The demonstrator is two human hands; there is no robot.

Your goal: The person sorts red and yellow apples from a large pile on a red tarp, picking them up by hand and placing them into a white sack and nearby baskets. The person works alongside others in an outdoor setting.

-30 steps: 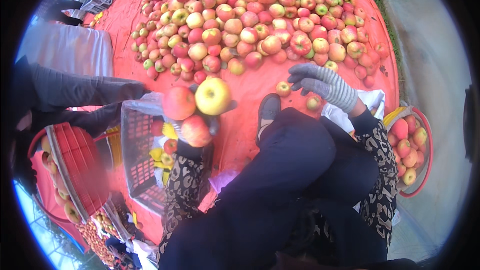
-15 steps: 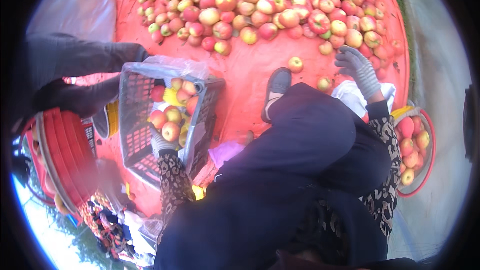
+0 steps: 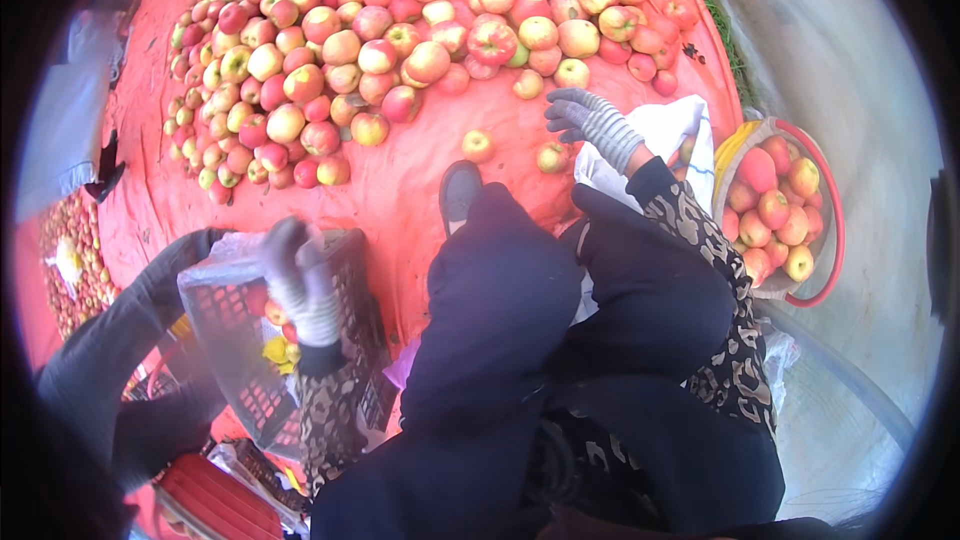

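Observation:
My left hand (image 3: 302, 285), in a grey striped glove, is lifted over a dark plastic crate (image 3: 235, 360) at the left. It is blurred, but its fingers look apart and no apple shows in them. Behind it, a few apples (image 3: 275, 312) and something yellow (image 3: 280, 353) lie in the crate, which has a clear plastic liner; my hand and sleeve hide part of the inside. My right hand (image 3: 600, 130), gloved alike, hovers open above the red sheet, beside a white bag (image 3: 665, 130) and close to a loose apple (image 3: 552, 157).
A large apple heap (image 3: 340, 50) covers the far part of the red sheet (image 3: 420, 210). One apple (image 3: 477, 146) lies by my shoe (image 3: 460, 192). A red-handled basket of apples (image 3: 775, 210) stands at the right. Another person's legs (image 3: 150, 310) are beside the crate.
My left hand has come up from among the apples in the crate. The view has shifted, showing more of the heap's left side. My right hand stays open near the white bag.

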